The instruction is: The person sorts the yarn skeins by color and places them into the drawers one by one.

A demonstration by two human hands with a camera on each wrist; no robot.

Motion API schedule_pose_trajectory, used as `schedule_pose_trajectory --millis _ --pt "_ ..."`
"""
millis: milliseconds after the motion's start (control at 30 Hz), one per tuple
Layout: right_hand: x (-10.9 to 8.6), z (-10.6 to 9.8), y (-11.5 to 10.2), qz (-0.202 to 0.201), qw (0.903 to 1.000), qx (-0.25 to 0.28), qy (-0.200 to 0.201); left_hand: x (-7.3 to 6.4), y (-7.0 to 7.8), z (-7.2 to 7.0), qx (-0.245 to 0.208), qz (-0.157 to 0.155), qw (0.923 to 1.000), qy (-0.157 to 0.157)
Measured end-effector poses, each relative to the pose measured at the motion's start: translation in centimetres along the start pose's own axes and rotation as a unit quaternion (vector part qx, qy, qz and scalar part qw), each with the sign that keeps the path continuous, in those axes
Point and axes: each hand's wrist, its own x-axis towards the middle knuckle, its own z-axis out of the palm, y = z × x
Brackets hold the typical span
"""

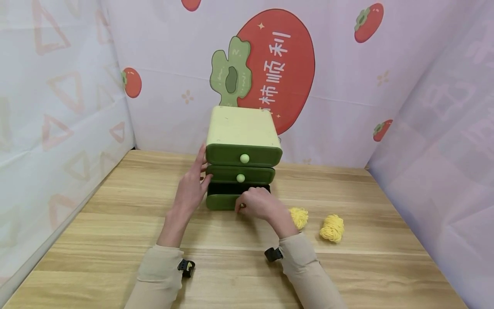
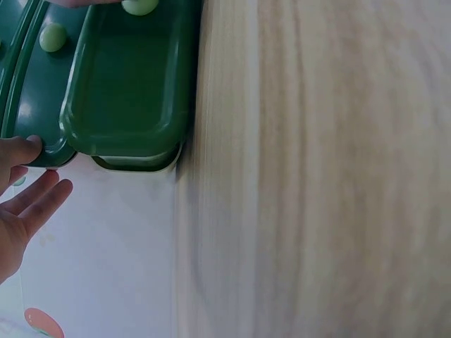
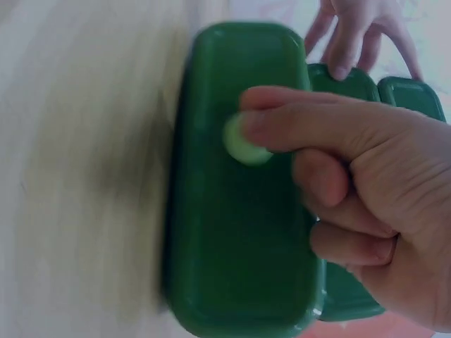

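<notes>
A small cabinet (image 1: pixel 245 126) has a cream top and three dark green drawers with pale round knobs. Its bottom drawer (image 1: pixel 221 202) is pulled partly out, showing a dark inside, while the upper two are closed. My right hand (image 1: pixel 258 202) pinches the bottom drawer's knob (image 3: pixel 244 146) between thumb and index finger, the other fingers folded in. On the cabinet's left side, my left hand (image 1: pixel 190 189) rests with fairly straight fingers along the wall. Its thumb (image 2: pixel 27 148) touches the front of the middle drawer (image 2: pixel 42 98).
Two yellow yarn bundles lie on the wooden table (image 1: pixel 115 240) right of the cabinet; my right wrist partly covers the nearer bundle (image 1: pixel 300 217), and the other bundle (image 1: pixel 332 228) is farther right. Behind the cabinet hangs a printed cloth (image 1: pixel 166 116), with more cloth along both sides.
</notes>
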Motion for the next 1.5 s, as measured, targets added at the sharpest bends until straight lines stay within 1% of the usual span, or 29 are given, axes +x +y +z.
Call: schedule_pose_trajectory --millis 133,267,400,600,733,867,1033,1267,1500 --pt "0.0 0.0 0.0 -0.009 0.9999 -0.007 0.005 0.0 0.1 -0.1 -0.002 0.002 1.0000 0.004" --pt "-0.3 -0.2 0.1 0.001 0.9998 0.014 0.017 0.0 0.1 -0.1 0.000 0.005 1.0000 0.002" --pt "-0.4 -0.3 0.3 0.006 0.9995 0.029 0.010 0.0 0.1 -0.1 0.001 0.005 1.0000 0.001" --pt "-0.3 0.0 0.4 0.020 0.9994 0.029 -0.001 -0.1 0.0 -0.1 0.002 0.003 1.0000 -0.002" --pt "-0.2 0.2 0.3 0.022 0.9995 0.021 -0.002 -0.1 0.0 -0.1 0.003 0.005 1.0000 -0.002" --pt "-0.2 0.2 0.2 0.015 0.9999 0.004 0.001 -0.1 0.1 -0.2 0.003 0.008 1.0000 0.000" --pt "-0.2 0.1 -0.2 0.004 0.9998 -0.018 -0.008 0.0 0.1 -0.2 0.005 0.013 0.9999 -0.002" --pt "-0.2 -0.1 -1.2 -0.010 0.9991 -0.040 -0.014 -0.1 0.2 -0.1 0.008 0.004 0.9999 -0.007" --pt "-0.3 -0.5 -1.9 -0.002 0.9985 -0.048 -0.026 -0.1 0.2 -0.1 0.007 -0.005 0.9999 -0.007"
